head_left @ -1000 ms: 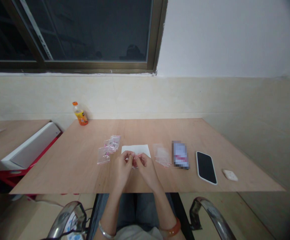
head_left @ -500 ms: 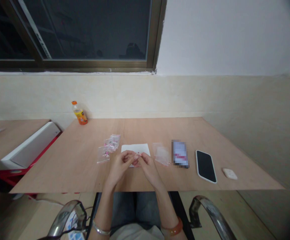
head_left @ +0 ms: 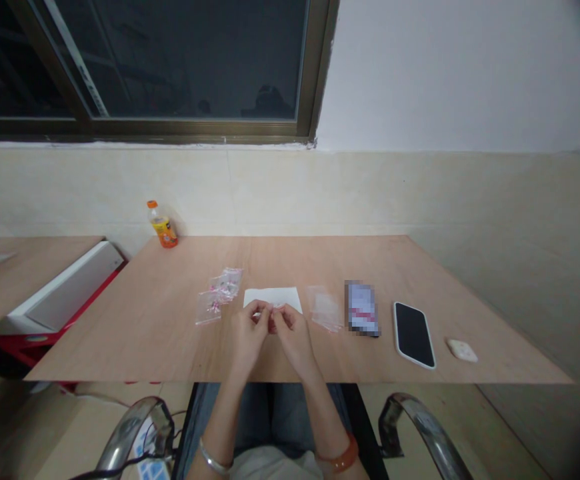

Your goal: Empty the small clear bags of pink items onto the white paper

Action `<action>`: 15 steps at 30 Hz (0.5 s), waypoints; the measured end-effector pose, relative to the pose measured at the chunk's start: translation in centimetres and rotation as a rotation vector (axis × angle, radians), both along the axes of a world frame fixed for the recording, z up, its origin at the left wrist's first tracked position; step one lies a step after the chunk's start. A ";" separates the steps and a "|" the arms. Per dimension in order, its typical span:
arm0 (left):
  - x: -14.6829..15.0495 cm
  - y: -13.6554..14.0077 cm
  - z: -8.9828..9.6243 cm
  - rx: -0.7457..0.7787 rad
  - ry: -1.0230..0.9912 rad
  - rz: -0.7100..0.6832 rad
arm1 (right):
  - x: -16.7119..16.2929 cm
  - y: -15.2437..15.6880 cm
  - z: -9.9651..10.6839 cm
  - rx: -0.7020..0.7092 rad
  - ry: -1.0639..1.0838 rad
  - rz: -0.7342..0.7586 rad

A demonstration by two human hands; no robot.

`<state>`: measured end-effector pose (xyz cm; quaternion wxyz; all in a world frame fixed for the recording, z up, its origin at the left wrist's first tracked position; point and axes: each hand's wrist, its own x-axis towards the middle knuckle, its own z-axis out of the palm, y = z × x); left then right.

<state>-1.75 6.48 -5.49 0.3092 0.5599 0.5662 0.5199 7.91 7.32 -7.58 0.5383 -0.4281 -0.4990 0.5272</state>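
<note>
We see left hand (head_left: 250,328) and right hand (head_left: 293,329) fingertips meeting over the white paper (head_left: 273,295), near side; grasp, we can't tell.

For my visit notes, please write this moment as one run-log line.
left hand, right hand: fingertips close together near white paper | held: unclear | left: bags with pink pieces | right: clear bags

We can read no lettering, brand or number. Well beyond and left of the left hand (head_left: 249,332), we find the label (head_left: 163,230) on the orange bottle (head_left: 169,242) illegible; right of the right hand (head_left: 294,333), the screen (head_left: 363,308) is pixelated.
</note>
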 end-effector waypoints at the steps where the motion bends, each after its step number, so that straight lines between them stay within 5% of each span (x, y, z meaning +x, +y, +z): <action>1: 0.2 0.0 0.0 0.002 0.001 0.015 | 0.1 0.0 0.1 -0.012 0.017 0.003; 10: -0.1 0.4 -0.8 -0.009 0.033 0.168 | 0.1 -0.9 1.2 -0.114 -0.016 0.045; 15: -1.0 0.5 -0.7 0.072 0.095 0.055 | 0.3 -0.6 0.9 -0.238 0.049 0.026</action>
